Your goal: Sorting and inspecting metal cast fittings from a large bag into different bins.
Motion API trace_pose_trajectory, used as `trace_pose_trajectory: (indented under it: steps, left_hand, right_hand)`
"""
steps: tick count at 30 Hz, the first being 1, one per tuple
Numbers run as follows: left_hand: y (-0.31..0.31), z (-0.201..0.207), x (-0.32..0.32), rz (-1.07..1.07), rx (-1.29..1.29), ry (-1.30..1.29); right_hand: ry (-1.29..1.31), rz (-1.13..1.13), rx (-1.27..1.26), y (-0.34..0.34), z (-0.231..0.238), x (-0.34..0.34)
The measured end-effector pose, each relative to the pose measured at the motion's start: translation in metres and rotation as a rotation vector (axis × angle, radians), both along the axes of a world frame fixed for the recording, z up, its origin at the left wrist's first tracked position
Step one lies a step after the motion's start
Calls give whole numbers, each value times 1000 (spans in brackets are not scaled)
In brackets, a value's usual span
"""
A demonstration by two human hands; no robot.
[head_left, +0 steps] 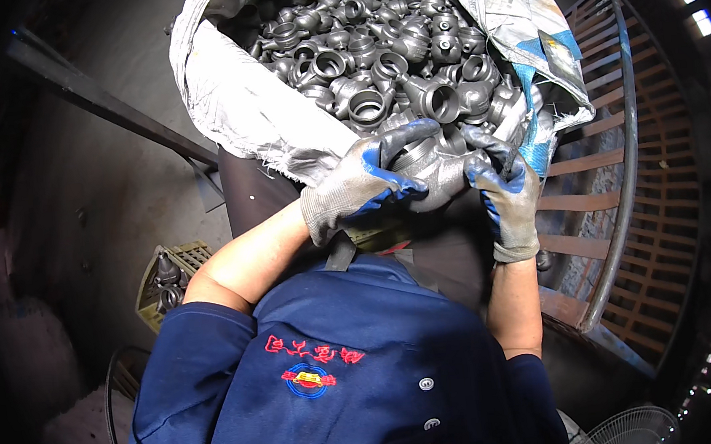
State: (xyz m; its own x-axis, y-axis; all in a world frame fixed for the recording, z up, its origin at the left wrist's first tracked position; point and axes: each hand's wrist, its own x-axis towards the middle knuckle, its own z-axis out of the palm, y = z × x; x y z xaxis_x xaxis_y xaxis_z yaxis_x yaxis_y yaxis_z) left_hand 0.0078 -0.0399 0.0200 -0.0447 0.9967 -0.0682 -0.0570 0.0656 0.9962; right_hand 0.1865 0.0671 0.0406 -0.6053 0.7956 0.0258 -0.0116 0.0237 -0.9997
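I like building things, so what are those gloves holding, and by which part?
A metal fitting. The left hand holds it by its left side; the right hand is at its right side, but I can't tell if it grips.

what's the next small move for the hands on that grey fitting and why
Probably turn the grey fitting a little: the left hand holds its left side and the right hand is at its right, so both could guide it.
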Motion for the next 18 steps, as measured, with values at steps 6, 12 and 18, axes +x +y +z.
trace_pose_trajectory:
  steps: [6, 12, 18]
  left_hand:
    - [0, -6, 3, 129, 117, -157]
    - [3, -3, 4, 152, 103, -175]
    - [-1, 2, 10, 96, -15, -490]
  right_hand:
    - [-80, 46, 72, -6, -6, 9]
    - [247, -165, -155, -11, -9, 0]
    - [140, -124, -182, -2, -22, 8]
